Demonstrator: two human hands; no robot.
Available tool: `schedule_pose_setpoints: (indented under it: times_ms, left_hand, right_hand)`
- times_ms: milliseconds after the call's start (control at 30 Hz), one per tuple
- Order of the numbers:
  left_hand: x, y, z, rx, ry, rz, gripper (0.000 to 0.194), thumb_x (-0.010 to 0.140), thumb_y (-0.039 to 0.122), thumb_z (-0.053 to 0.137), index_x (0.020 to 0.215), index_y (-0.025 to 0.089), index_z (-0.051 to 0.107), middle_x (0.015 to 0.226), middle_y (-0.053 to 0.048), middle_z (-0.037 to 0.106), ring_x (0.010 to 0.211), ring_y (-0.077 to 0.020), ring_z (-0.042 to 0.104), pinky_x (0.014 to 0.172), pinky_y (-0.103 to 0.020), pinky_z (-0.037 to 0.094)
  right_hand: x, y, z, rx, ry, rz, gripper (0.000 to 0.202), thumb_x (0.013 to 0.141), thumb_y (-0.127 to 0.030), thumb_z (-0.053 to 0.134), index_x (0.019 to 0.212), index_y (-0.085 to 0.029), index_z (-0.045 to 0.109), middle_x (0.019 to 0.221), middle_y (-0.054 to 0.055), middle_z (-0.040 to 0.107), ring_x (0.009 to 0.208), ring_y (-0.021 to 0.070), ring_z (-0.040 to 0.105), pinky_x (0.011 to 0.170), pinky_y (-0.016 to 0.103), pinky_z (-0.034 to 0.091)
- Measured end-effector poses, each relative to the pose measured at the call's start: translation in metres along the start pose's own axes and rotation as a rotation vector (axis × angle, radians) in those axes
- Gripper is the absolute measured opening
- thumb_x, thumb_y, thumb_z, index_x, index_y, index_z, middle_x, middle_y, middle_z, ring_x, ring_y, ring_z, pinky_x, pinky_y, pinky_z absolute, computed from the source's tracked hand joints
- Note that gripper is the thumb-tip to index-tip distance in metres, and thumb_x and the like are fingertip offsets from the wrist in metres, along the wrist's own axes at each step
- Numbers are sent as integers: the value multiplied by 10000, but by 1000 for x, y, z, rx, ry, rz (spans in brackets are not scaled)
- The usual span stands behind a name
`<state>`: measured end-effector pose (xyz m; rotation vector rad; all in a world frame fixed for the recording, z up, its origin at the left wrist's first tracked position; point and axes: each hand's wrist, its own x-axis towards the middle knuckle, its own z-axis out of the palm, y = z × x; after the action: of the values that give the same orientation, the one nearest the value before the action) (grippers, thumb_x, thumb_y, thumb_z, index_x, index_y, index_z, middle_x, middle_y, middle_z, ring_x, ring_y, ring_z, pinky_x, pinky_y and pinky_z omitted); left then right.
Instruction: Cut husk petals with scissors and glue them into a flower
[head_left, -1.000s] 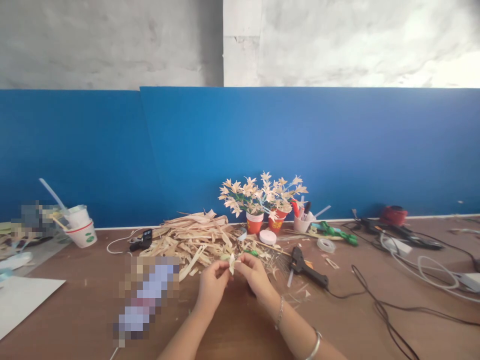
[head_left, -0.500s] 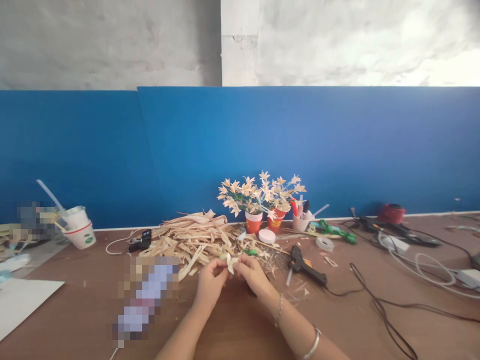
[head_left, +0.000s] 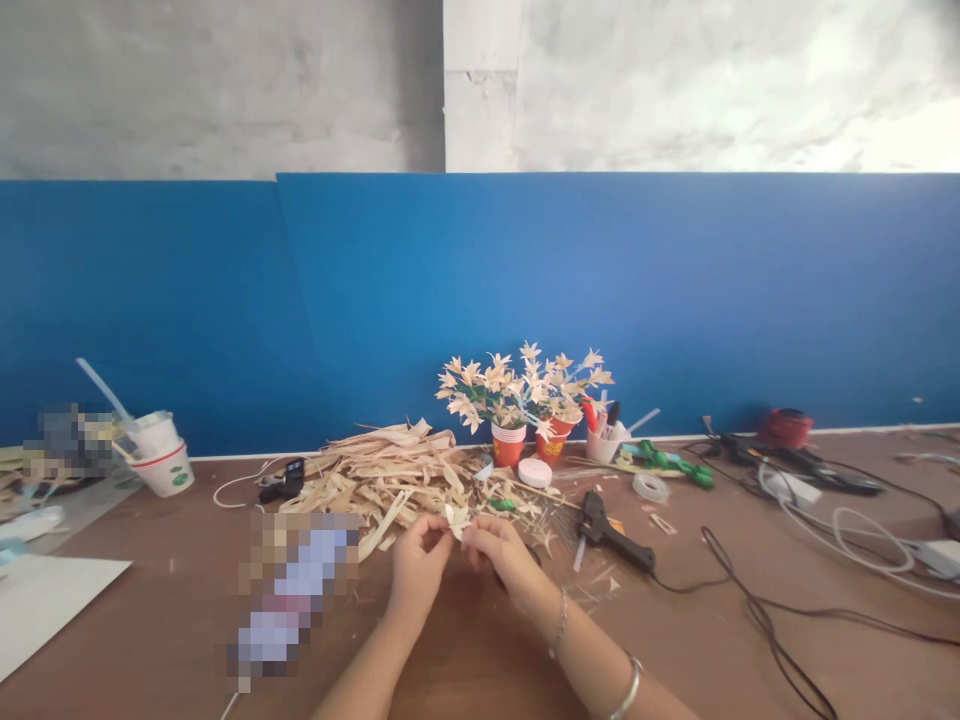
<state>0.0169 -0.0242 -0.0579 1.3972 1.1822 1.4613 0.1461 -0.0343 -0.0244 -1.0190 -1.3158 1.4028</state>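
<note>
Between my two hands, just above the table, is a small pale flower (head_left: 457, 521) with pointed petals, like those in the cups. My left hand (head_left: 421, 562) pinches it from the left between thumb and fingers. From the right, my right hand (head_left: 501, 557) pinches its other side, fingers curled. The flower's lower part is hidden by my fingertips. Right behind my hands lies a heap of dry, straw-coloured husk strips (head_left: 390, 458). Finished-looking pale flowers (head_left: 499, 378) on green stems stand in a red paper cup (head_left: 508, 446) and a second red cup (head_left: 553, 440).
A black glue gun (head_left: 611, 535) lies right of my hands, its cable trailing right. Behind it are a tape roll (head_left: 650, 487) and a pen cup (head_left: 602, 445). White cups (head_left: 163, 470) and a paper sheet (head_left: 52, 605) lie left. A blue partition (head_left: 525, 270) closes the back.
The flower has turned between my fingers, so its spread petals now face me more. Both hands stay in nearly the same place, their fingers slightly shifted.
</note>
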Motion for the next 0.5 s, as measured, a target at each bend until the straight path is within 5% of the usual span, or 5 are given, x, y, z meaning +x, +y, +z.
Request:
schedule_pose_setpoints:
  times_ms: [500]
  left_hand:
    - [-3,4,-1,14,42,48,94,681,252,594,691,159,602,628,-12,643,594,-161,593,604,-257,460]
  right_hand:
    - [-1,-1,1,49,-23,-13,200,631,-301,553,503,-175,467,435,-49,430,431,68,337,462,208,253]
